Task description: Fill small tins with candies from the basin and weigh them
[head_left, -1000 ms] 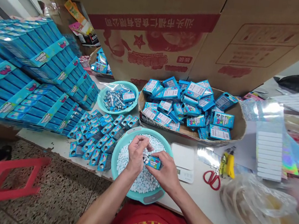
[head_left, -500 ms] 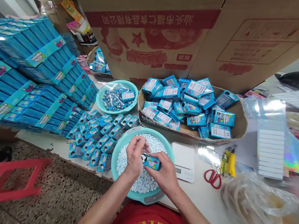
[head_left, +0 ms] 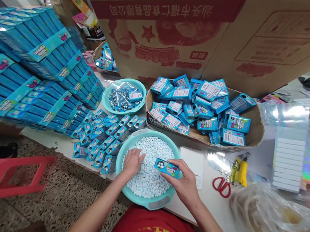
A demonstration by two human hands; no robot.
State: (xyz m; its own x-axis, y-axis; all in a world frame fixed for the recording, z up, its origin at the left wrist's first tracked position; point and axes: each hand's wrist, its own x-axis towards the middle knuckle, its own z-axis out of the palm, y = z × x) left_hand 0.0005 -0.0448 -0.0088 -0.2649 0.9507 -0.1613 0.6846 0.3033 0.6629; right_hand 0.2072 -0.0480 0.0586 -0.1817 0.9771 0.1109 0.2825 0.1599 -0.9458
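Note:
A small blue candy box (head_left: 167, 167) with a round window is gripped by my right hand (head_left: 185, 181), thumb below and fingers above, over the right half of a turquoise basin (head_left: 120, 161). Pale blue and white candies (head_left: 148, 187) fill the basin. On the left part of these candies rests my left hand (head_left: 133, 163), fingers stretched out and a little apart, thumb off to the side. Its fingertips touch the candies, and I cannot make out any candy between them. Left of the basin, several similar boxes (head_left: 99, 159) stand in rows.
A carton (head_left: 259, 133) full of blue boxes stands behind the basin. Beside it is a smaller turquoise bowl (head_left: 141, 108). Stacked packs (head_left: 49, 50) rise at left. A white scale (head_left: 192, 157), red scissors (head_left: 222, 186) and a plastic bag (head_left: 272, 222) lie to the right.
My left hand has left the box and moved down and left onto the candies, its fingers opening. My right hand has shifted slightly right with the box, whose window now faces up.

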